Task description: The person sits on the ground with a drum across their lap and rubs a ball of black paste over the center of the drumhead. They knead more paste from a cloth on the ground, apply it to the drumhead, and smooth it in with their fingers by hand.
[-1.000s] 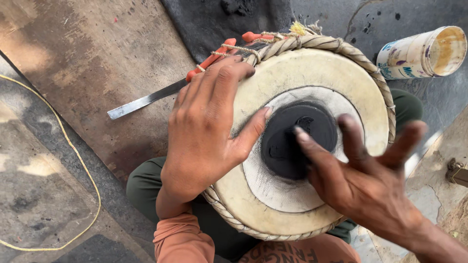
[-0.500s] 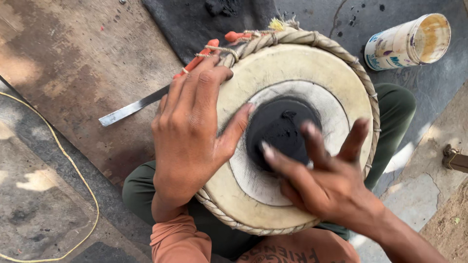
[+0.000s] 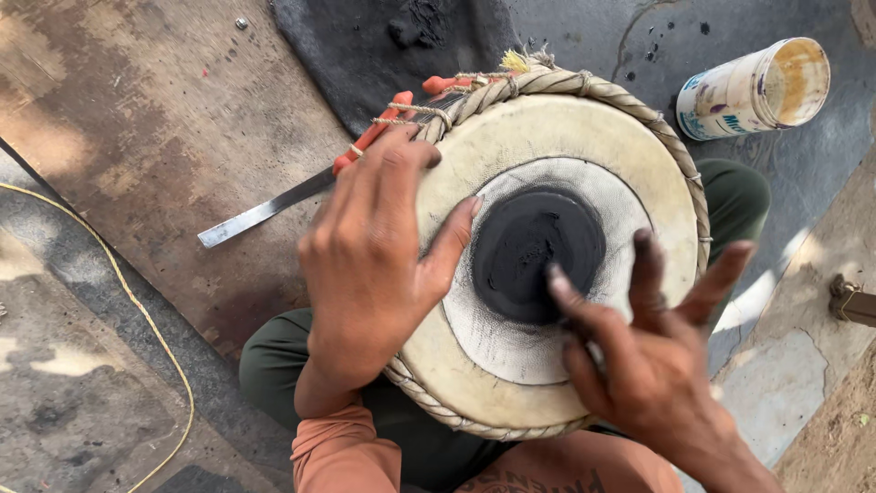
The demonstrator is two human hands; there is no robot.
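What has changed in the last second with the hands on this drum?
The right hand has slid from over the black patch down toward the near edge of the drum, uncovering most of the patch; one fingertip touches its rim. The left hand stays pressed on the drum's left side. The blade with the orange handle and the tipped can have not moved.

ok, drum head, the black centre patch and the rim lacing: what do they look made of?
Drum head: looks like animal skin, matte cream, stained and scuffed. Black patch: seems a dark paste, dull, with smear marks; the right hand fingertips touch its edge. Rim lacing: twisted tan cord or hide, plaited look; which one is unclear. The left hand rests on the skin.
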